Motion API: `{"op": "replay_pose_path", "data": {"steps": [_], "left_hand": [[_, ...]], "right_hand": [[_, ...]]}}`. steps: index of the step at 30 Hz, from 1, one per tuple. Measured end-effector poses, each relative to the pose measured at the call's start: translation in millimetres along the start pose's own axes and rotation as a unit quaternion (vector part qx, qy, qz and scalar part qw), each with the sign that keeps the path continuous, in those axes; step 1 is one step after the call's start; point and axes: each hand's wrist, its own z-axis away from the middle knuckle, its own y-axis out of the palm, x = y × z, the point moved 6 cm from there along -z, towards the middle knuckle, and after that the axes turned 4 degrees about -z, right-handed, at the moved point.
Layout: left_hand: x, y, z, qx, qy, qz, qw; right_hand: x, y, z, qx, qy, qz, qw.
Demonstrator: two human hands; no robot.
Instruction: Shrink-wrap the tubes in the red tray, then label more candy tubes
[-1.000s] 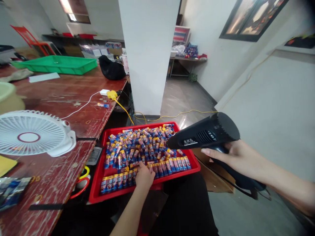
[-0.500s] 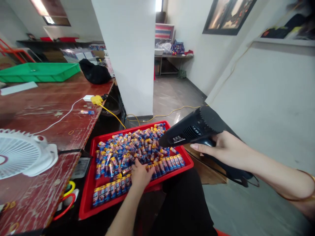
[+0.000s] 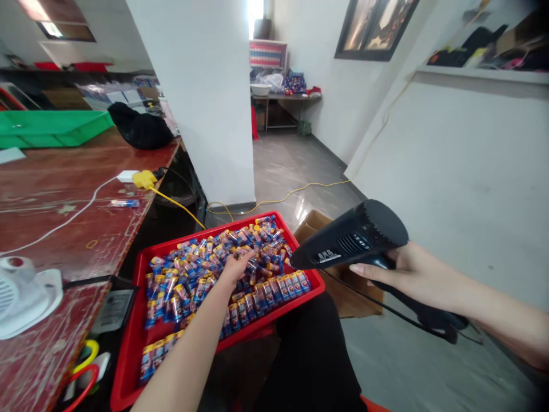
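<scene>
A red tray rests on my lap, filled with several small blue, red and yellow wrapped tubes; some lie in neat rows along the near edge, the others in a loose pile. My left hand reaches into the middle of the pile, fingers curled down onto the tubes; whether it grips one is hidden. My right hand is wrapped round the handle of a black heat gun. Its nozzle points left at the tray's right side, just above the tubes.
A worn red-brown table runs along the left with a white fan, a green tray, a black bag and a yellow plug. A white pillar stands ahead. A cardboard box sits right of the tray.
My left hand moved from the tray's near rows forward into the middle of the pile. The view swung right; the heat gun stays aimed at the tray's right side.
</scene>
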Motion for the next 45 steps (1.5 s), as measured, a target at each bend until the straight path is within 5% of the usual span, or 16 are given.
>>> {"op": "replay_pose_path", "data": {"steps": [4,8,13,17,20,24,28,33,38,45], "left_hand": [[11,14,33,-0.026,0.009,-0.127,0.992],[21,65,71,-0.010,0.022,-0.219,0.975],[7,106,70,-0.005,0.070,-0.255,0.964],[-17,90,32,0.015,0.103,-0.242,0.965],[-52,65,3,-0.033,0.159,-0.251,0.954],[-85,56,4,-0.079,0.214,-0.296,0.927],[-62,70,44,-0.057,0.221,-0.327,0.917],[-9,100,76,-0.005,0.139,-0.336,0.932],[-22,139,82,-0.017,0.112,-0.330,0.937],[-38,174,70,0.016,0.105,-0.288,0.952]], "right_hand": [[-10,3,2,-0.013,0.008,-0.020,1.000],[-15,4,1,-0.027,0.016,-0.030,0.999],[-19,-5,5,-0.042,0.012,-0.044,0.998],[-26,-15,5,-0.047,0.010,-0.066,0.997],[-29,-23,0,-0.066,0.012,-0.062,0.996],[-31,-29,-7,-0.071,0.008,-0.048,0.996],[-34,-31,-10,-0.091,0.003,-0.075,0.993],[-40,-23,-16,-0.107,0.040,-0.135,0.984],[-18,-2,-16,-0.043,0.002,-0.157,0.987],[1,-4,-9,-0.095,-0.077,-0.142,0.982]]}}
